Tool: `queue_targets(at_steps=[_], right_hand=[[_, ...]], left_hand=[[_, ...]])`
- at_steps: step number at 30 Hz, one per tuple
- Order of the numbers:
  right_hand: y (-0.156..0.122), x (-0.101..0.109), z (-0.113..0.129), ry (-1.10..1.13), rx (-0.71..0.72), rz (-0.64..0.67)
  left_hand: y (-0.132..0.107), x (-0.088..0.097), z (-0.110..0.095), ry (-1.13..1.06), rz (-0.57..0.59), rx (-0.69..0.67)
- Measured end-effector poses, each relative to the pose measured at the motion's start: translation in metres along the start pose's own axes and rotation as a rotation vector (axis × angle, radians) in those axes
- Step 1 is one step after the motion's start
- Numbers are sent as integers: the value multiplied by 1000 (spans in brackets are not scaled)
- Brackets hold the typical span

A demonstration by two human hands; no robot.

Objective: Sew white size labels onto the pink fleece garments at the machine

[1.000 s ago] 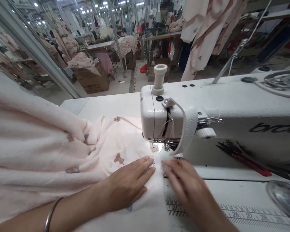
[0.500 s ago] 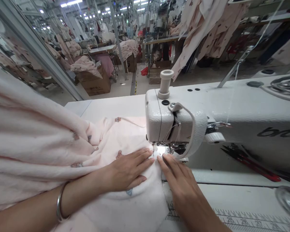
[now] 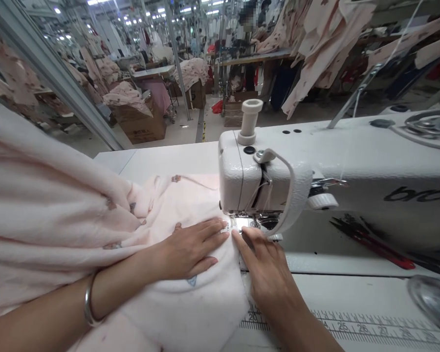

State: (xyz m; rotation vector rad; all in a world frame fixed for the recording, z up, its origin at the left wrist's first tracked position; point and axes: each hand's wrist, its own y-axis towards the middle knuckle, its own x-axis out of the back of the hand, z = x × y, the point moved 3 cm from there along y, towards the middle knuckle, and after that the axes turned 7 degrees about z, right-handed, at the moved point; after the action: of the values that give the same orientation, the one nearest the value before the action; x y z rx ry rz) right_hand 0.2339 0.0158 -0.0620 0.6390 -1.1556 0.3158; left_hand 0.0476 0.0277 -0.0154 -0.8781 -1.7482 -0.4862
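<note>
A pale pink fleece fabric (image 3: 58, 205) with small bear prints is heaped on the left and spreads under the head of a white sewing machine (image 3: 315, 166). My left hand (image 3: 190, 247) lies flat on the fabric, fingers stretched toward the lit needle area (image 3: 242, 222). My right hand (image 3: 266, 271) rests on the fabric's right edge, fingers extended, fingertips just in front of the presser foot. A metal bangle (image 3: 90, 303) circles my left wrist.
Red-handled scissors (image 3: 374, 242) lie on the machine bed at the right. A printed ruler (image 3: 352, 330) runs along the table's front edge. Behind the table stand cardboard boxes (image 3: 139, 122) of pink garments, hanging clothes and other work tables with people.
Both hands have slid forward with the fabric toward the needle. More of the fabric's front edge now lies over the table near me.
</note>
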Motion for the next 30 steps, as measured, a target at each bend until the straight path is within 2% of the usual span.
queue_targets(at_steps=[3, 8, 14, 19, 21, 27, 30], right_hand=[[0, -1, 0, -32, 1, 39], [0, -4, -3, -48, -34, -11], [-4, -3, -6, -115, 20, 72], [-2, -1, -5, -117, -71, 91], [-1, -2, -4, -124, -65, 98], [-3, 2, 0, -32, -106, 106], [-7, 5, 3, 2, -76, 91]], left_hand=[[0, 1, 0, -15, -9, 5], [1, -1, 2, 32, 29, -8], [2, -3, 4, 90, 64, -11], [5, 1, 9, 62, 10, -30], [8, 3, 14, 84, 6, -29], [12, 4, 19, 129, 12, 10], [12, 4, 16, 118, 6, 47]])
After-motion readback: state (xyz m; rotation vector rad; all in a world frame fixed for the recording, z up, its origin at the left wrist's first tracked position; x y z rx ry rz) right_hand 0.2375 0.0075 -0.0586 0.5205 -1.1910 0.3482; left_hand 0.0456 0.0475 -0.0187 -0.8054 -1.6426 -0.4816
